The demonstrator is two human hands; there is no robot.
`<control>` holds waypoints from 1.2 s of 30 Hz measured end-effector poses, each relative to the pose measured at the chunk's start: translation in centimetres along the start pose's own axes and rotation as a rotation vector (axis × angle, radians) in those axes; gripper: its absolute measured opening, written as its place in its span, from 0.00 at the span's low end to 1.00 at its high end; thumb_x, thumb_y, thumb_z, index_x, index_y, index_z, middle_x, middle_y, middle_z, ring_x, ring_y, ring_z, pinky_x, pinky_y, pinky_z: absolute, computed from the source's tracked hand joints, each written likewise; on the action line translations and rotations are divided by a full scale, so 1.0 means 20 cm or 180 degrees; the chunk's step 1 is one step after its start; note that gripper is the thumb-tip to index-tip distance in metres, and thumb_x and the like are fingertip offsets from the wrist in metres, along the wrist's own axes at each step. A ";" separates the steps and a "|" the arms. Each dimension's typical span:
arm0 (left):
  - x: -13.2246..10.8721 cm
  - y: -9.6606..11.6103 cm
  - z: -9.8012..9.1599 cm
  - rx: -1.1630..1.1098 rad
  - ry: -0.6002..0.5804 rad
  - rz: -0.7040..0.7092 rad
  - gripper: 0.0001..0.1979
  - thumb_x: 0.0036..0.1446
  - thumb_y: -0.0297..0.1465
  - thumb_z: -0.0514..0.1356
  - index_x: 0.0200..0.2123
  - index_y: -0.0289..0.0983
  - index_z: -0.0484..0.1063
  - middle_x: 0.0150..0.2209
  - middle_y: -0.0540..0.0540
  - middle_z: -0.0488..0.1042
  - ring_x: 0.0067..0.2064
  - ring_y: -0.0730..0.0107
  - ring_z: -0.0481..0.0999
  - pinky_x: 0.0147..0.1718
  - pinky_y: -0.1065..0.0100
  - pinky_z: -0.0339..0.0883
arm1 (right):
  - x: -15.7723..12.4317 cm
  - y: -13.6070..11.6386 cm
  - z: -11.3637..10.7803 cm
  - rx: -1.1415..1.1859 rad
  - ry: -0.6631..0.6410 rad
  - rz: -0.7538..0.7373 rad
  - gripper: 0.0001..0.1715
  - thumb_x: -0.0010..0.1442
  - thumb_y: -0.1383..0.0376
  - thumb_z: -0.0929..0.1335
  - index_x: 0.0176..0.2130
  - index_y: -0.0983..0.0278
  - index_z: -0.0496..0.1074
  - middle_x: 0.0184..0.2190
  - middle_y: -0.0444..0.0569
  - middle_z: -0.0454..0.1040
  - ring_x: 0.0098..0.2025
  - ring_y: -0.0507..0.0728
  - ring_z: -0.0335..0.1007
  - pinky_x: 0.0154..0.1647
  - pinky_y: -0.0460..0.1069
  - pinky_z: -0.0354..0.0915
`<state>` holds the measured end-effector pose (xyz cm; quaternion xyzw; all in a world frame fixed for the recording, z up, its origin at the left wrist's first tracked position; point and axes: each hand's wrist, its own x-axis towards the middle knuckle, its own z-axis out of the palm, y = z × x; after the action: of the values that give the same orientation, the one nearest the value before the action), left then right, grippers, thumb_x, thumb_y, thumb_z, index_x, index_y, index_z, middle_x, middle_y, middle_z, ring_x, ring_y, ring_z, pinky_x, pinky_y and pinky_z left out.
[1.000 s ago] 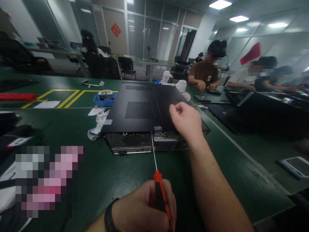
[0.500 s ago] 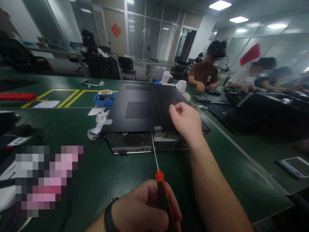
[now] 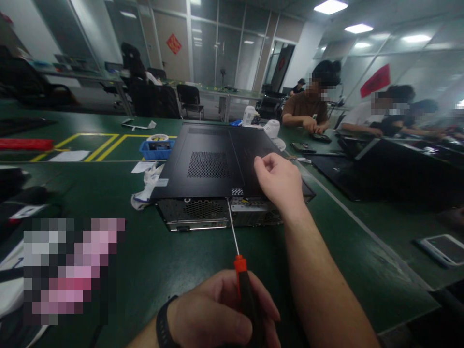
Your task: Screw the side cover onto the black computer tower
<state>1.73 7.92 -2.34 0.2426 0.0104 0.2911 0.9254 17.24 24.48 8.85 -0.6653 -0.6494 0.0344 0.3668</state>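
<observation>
A black desktop computer case point(image 3: 213, 140) lies flat on the green table, its rear panel facing me. My left hand point(image 3: 213, 309), with a dark band at the wrist, is wrapped round a screwdriver point(image 3: 240, 266) with an orange and black handle. The shaft points up and forward, and its tip meets the top edge of the rear panel near a small checkered label point(image 3: 237, 192). On the right part of the case's top cover rests my right hand point(image 3: 281, 181), fingers curled closed. What is inside those fingers, if anything, is hidden.
Left of the case are a blue bin point(image 3: 157, 150) of small parts and a crumpled white glove point(image 3: 147, 188). White devices point(image 3: 250, 116) stand behind it. At right are a large dark panel point(image 3: 398, 166) and a phone point(image 3: 444, 250). Several co-workers point(image 3: 304, 104) sit along the table.
The screwdriver handle has turned slightly in my left hand, and those fingers have shifted a little. My right hand and the case stay put. A co-worker's hands have moved closer together.
</observation>
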 end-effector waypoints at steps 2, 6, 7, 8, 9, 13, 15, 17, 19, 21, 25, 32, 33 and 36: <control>0.00 0.01 0.01 -0.0006 0.0002 -0.0015 0.19 0.51 0.31 0.77 0.46 0.32 0.83 0.39 0.38 0.85 0.31 0.75 0.82 0.28 0.79 0.72 | 0.00 0.00 0.00 0.0006 -0.0004 0.0003 0.21 0.65 0.48 0.66 0.28 0.58 0.71 0.26 0.44 0.75 0.30 0.55 0.67 0.33 0.52 0.53; -0.01 -0.01 0.00 0.0012 0.0101 0.0028 0.16 0.49 0.31 0.78 0.41 0.32 0.83 0.36 0.41 0.85 0.27 0.77 0.79 0.26 0.79 0.71 | 0.00 0.00 0.00 0.0018 0.0013 -0.0023 0.21 0.65 0.48 0.67 0.28 0.58 0.71 0.25 0.43 0.75 0.30 0.56 0.67 0.34 0.52 0.53; 0.00 -0.01 -0.01 0.0006 0.0128 0.0036 0.17 0.48 0.31 0.79 0.40 0.33 0.82 0.35 0.42 0.84 0.26 0.78 0.78 0.25 0.79 0.71 | 0.00 0.01 0.01 0.0022 0.0012 -0.0023 0.21 0.65 0.48 0.67 0.28 0.58 0.71 0.25 0.43 0.75 0.30 0.56 0.67 0.34 0.52 0.54; 0.00 -0.02 -0.02 0.0005 0.0139 0.0041 0.17 0.47 0.31 0.79 0.39 0.33 0.81 0.34 0.43 0.84 0.25 0.79 0.77 0.25 0.79 0.70 | 0.00 0.01 0.01 0.0024 0.0013 -0.0018 0.21 0.65 0.48 0.66 0.28 0.58 0.71 0.25 0.43 0.75 0.30 0.56 0.67 0.34 0.52 0.53; 0.00 -0.03 -0.03 0.0012 0.0137 0.0066 0.17 0.46 0.31 0.80 0.38 0.33 0.81 0.33 0.44 0.83 0.24 0.79 0.76 0.25 0.79 0.70 | 0.00 0.01 0.01 0.0022 0.0011 -0.0013 0.21 0.65 0.48 0.66 0.28 0.58 0.71 0.25 0.43 0.75 0.30 0.55 0.67 0.34 0.52 0.53; 0.01 -0.03 -0.04 0.0084 0.0066 0.0199 0.16 0.48 0.32 0.79 0.36 0.34 0.79 0.31 0.45 0.82 0.25 0.78 0.77 0.27 0.77 0.71 | 0.00 0.01 0.00 0.0022 0.0026 -0.0028 0.21 0.65 0.48 0.66 0.28 0.58 0.71 0.26 0.44 0.75 0.30 0.55 0.67 0.33 0.52 0.53; 0.01 -0.03 -0.03 0.0041 0.0063 0.0189 0.16 0.50 0.32 0.78 0.38 0.34 0.79 0.33 0.44 0.83 0.26 0.77 0.78 0.28 0.77 0.71 | 0.00 0.00 0.00 0.0028 0.0026 -0.0025 0.21 0.65 0.48 0.66 0.28 0.58 0.71 0.26 0.44 0.76 0.30 0.56 0.67 0.33 0.52 0.53; 0.01 -0.01 -0.01 -0.0017 0.0072 0.0132 0.16 0.50 0.31 0.77 0.41 0.33 0.81 0.34 0.42 0.83 0.27 0.76 0.79 0.28 0.76 0.70 | 0.00 0.00 0.00 0.0030 0.0016 -0.0011 0.21 0.65 0.48 0.66 0.28 0.58 0.71 0.26 0.44 0.76 0.30 0.56 0.67 0.33 0.52 0.53; 0.00 0.00 0.00 -0.0046 0.0061 0.0060 0.18 0.49 0.30 0.77 0.44 0.31 0.82 0.36 0.41 0.84 0.29 0.75 0.79 0.28 0.76 0.69 | 0.00 0.00 0.00 0.0026 0.0001 0.0003 0.21 0.65 0.48 0.67 0.28 0.58 0.71 0.26 0.44 0.76 0.30 0.56 0.67 0.33 0.52 0.53; -0.01 0.01 0.01 -0.0044 0.0039 -0.0009 0.20 0.48 0.29 0.77 0.45 0.31 0.83 0.37 0.40 0.84 0.31 0.74 0.80 0.28 0.76 0.69 | 0.00 0.00 0.00 0.0020 -0.0001 0.0012 0.21 0.65 0.48 0.67 0.28 0.58 0.71 0.26 0.44 0.76 0.30 0.56 0.67 0.33 0.52 0.53; 0.00 0.00 -0.01 -0.0010 0.0027 0.0010 0.16 0.50 0.29 0.77 0.43 0.32 0.83 0.37 0.41 0.84 0.29 0.77 0.79 0.28 0.76 0.69 | 0.00 0.00 0.00 0.0007 0.0025 -0.0009 0.20 0.65 0.48 0.66 0.28 0.58 0.71 0.26 0.44 0.76 0.30 0.56 0.67 0.34 0.52 0.54; 0.00 -0.03 -0.03 0.0160 0.0055 0.0175 0.18 0.46 0.32 0.80 0.37 0.33 0.79 0.32 0.45 0.82 0.27 0.78 0.77 0.26 0.78 0.69 | 0.00 0.00 0.01 0.0002 0.0041 -0.0017 0.21 0.64 0.48 0.66 0.28 0.58 0.71 0.26 0.44 0.76 0.31 0.56 0.67 0.34 0.52 0.53; 0.00 -0.03 -0.02 0.0169 0.0039 0.0190 0.18 0.46 0.32 0.80 0.37 0.33 0.79 0.32 0.45 0.82 0.27 0.78 0.77 0.26 0.78 0.69 | 0.00 0.01 0.01 -0.0003 0.0036 -0.0006 0.21 0.64 0.48 0.66 0.28 0.58 0.71 0.26 0.44 0.76 0.30 0.56 0.67 0.34 0.52 0.53; 0.00 -0.03 -0.02 0.0075 0.0017 0.0177 0.17 0.49 0.32 0.78 0.38 0.34 0.78 0.32 0.44 0.83 0.26 0.78 0.77 0.26 0.78 0.69 | 0.00 0.01 0.01 -0.0001 0.0022 0.0000 0.20 0.65 0.48 0.67 0.28 0.57 0.72 0.26 0.44 0.76 0.31 0.56 0.67 0.34 0.52 0.53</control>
<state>1.97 7.77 -2.94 0.2528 0.0096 0.3173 0.9140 17.27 24.65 8.71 -0.6655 -0.6481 0.0319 0.3690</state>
